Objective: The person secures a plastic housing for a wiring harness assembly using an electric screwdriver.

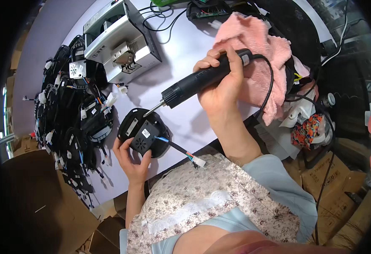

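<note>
On the white table [194, 122], left hand [132, 163] cupping a black module [144, 133], right hand [221, 86] wrapped around an electric screwdriver [194, 82].

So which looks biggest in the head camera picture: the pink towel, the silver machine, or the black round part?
Largest to smallest:
1. pink towel
2. silver machine, close to the towel, so unsure
3. black round part in the left hand

The screwdriver [202, 78] is black, slim and corded, slanted down to the left, its metal bit touching the part's upper edge. The part [143, 132] is a black rounded plastic housing bearing a small square speaker, with coloured wires trailing right to a white plug, lying on the counter [185, 46].
</note>
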Demonstrator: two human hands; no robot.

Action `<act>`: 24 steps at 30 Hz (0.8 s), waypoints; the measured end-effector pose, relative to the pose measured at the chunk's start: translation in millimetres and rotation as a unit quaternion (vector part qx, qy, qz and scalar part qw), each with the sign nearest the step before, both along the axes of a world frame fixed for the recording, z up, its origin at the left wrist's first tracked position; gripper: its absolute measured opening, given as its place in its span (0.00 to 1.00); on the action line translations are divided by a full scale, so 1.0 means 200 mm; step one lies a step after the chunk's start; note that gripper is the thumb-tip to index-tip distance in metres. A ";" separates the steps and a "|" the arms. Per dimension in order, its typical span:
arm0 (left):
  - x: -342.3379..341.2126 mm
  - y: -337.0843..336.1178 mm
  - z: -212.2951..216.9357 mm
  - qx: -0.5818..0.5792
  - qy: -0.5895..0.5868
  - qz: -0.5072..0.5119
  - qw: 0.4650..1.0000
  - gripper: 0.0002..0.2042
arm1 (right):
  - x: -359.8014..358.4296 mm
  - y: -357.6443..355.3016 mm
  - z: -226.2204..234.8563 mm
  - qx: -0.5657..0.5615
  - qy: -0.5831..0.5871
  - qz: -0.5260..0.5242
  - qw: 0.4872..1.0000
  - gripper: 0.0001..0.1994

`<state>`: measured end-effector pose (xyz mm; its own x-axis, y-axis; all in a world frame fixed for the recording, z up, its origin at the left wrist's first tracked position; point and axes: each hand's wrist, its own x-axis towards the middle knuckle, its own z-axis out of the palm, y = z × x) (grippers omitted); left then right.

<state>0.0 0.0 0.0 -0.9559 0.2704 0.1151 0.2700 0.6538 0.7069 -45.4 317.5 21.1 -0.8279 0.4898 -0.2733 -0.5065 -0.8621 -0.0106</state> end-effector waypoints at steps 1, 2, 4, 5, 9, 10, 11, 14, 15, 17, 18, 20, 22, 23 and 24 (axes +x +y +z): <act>-0.01 0.00 -0.01 0.014 -0.004 0.003 1.000 0.28 | 0.00 -0.01 0.00 -0.029 0.014 0.020 0.999 0.12; -0.02 0.01 -0.02 0.027 -0.009 0.005 1.000 0.28 | -0.01 -0.02 0.00 -0.059 0.027 0.038 0.997 0.14; 0.02 0.05 -0.04 0.040 -0.009 0.013 0.999 0.28 | 0.00 -0.05 0.02 -0.056 0.018 0.079 0.995 0.14; 0.04 0.07 -0.04 0.048 -0.008 0.015 0.999 0.28 | 0.01 -0.06 0.03 -0.058 0.012 0.115 0.992 0.14; 0.02 0.06 -0.01 0.000 0.019 -0.004 1.000 0.28 | 0.02 -0.12 0.10 -0.076 0.028 0.176 0.981 0.09; 0.02 0.05 -0.01 0.009 0.024 -0.002 1.000 0.28 | 0.02 -0.13 0.11 -0.079 0.040 0.182 0.979 0.09; 0.01 0.05 -0.01 0.016 0.029 0.001 0.999 0.28 | 0.01 -0.13 0.12 -0.083 0.040 0.188 0.978 0.09; -0.01 -0.02 -0.04 0.017 0.035 0.016 0.999 0.29 | -0.04 -0.16 0.13 0.093 0.095 0.137 0.982 0.09; -0.03 -0.01 -0.05 0.022 0.043 0.007 0.999 0.29 | -0.06 -0.13 0.14 0.147 0.110 0.119 0.976 0.09; -0.03 0.02 0.00 0.032 0.051 0.008 0.998 0.30 | -0.10 -0.02 0.12 0.194 0.154 0.108 0.963 0.10; 0.00 0.01 0.01 0.036 0.063 0.027 0.997 0.30 | -0.11 -0.02 0.10 0.192 0.149 0.103 0.965 0.09; 0.07 0.00 0.03 0.113 0.090 0.065 0.987 0.29 | -0.12 0.08 0.03 0.179 0.143 0.115 0.966 0.08; 0.13 -0.08 0.02 0.002 0.216 0.048 0.975 0.32 | -0.14 0.12 -0.05 0.224 0.076 0.046 0.970 0.09; 0.20 -0.12 0.01 0.004 0.226 0.071 0.972 0.32 | -0.16 0.20 -0.10 0.193 0.124 0.115 0.966 0.08; 0.26 -0.16 0.03 0.003 0.233 0.082 0.969 0.32 | -0.16 0.22 -0.10 0.205 0.106 0.097 0.968 0.07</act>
